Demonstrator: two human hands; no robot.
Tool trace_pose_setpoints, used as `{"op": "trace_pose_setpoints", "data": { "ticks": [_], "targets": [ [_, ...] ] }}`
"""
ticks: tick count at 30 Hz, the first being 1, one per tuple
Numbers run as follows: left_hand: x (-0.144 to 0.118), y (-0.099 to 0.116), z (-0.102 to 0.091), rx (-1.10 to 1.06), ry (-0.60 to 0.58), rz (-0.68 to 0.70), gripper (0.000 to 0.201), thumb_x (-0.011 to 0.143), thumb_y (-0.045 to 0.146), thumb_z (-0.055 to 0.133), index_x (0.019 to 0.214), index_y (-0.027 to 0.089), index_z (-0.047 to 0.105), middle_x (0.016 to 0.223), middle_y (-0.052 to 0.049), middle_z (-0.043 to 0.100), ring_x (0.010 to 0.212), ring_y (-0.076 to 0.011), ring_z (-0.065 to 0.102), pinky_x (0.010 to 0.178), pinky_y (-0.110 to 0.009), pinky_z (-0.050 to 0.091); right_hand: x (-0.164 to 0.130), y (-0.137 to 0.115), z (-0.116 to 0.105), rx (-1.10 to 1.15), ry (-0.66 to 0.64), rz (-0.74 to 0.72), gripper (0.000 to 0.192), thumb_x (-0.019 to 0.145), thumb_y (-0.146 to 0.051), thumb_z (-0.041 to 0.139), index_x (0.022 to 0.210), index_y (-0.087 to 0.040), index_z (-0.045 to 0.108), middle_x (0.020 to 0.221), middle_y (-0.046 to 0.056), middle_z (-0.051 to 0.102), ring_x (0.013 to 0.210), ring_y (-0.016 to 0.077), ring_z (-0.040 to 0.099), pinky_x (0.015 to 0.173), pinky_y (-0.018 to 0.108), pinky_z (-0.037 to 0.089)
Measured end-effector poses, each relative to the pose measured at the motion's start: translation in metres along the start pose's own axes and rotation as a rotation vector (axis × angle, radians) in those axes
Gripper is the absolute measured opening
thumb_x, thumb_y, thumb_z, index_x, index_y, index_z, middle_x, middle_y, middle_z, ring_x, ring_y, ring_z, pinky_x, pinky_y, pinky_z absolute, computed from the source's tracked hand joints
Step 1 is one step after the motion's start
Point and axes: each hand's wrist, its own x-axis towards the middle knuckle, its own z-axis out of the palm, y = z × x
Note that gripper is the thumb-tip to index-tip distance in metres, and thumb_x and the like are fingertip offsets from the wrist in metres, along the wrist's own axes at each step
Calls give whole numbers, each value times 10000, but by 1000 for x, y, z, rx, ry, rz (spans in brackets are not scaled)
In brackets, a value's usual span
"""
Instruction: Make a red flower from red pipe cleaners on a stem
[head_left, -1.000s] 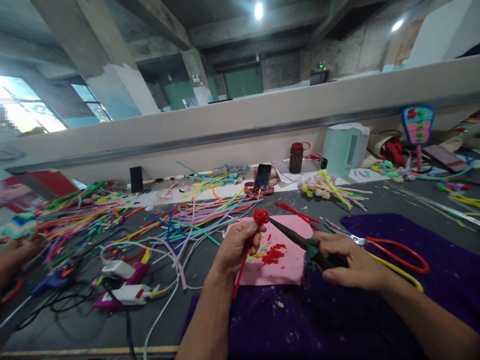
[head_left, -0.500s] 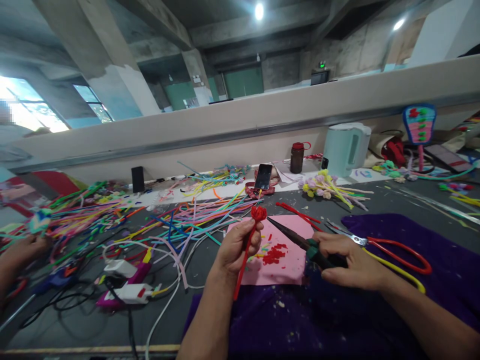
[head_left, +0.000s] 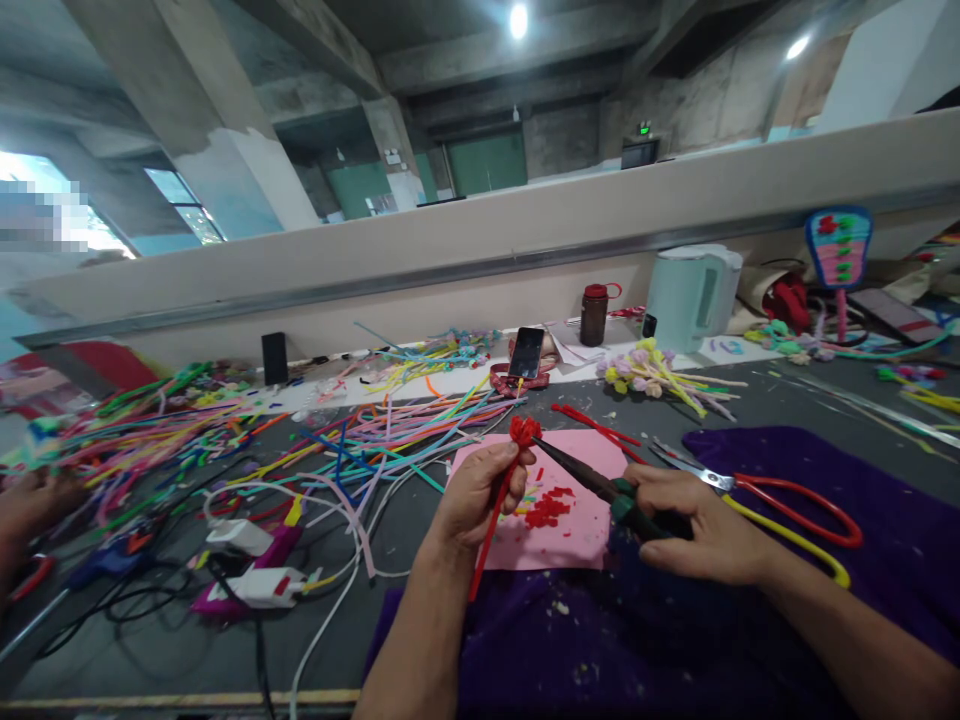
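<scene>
In my left hand (head_left: 480, 490) is a red pipe-cleaner flower (head_left: 524, 431), pinched just under its head, its stem slanting down past my palm. My right hand (head_left: 694, 520) is wrapped round the green handles of long-nose pliers (head_left: 581, 472). The pliers' dark tip reaches the right side of the flower head; whether it grips a strand is too small to tell. Below lies a pink sheet (head_left: 585, 545) with red snippets (head_left: 549, 508) and a few other coloured bits on it. Scissors (head_left: 720, 480) with one red and one yellow handle rest to the right of my right hand.
Coloured pipe cleaners (head_left: 360, 430) spread over the left and middle. A purple power strip (head_left: 281, 555) with white chargers and cables sits left of my arm. At the back stand a phone (head_left: 526, 352), a bottle (head_left: 595, 315) and a kettle (head_left: 686, 300). Another person's hand (head_left: 41, 500) is far left.
The flower head has tilted slightly to the right, and the pliers' tip now meets it where a gap was before. At far left, the other person's hand has shifted left.
</scene>
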Motion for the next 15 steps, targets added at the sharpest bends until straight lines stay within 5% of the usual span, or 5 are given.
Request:
{"op": "trace_pose_setpoints", "data": {
  "ticks": [15],
  "targets": [
    [0,2,1,37,40,22,242,729,353,572,732,111,587,451,28,486,327,-35,369,331,-154,227,1,0,-1,-29,17,-2,269,743,-297,545,576,-174,372,681,5,420,639,138,411,573,261,321]
  ]
}}
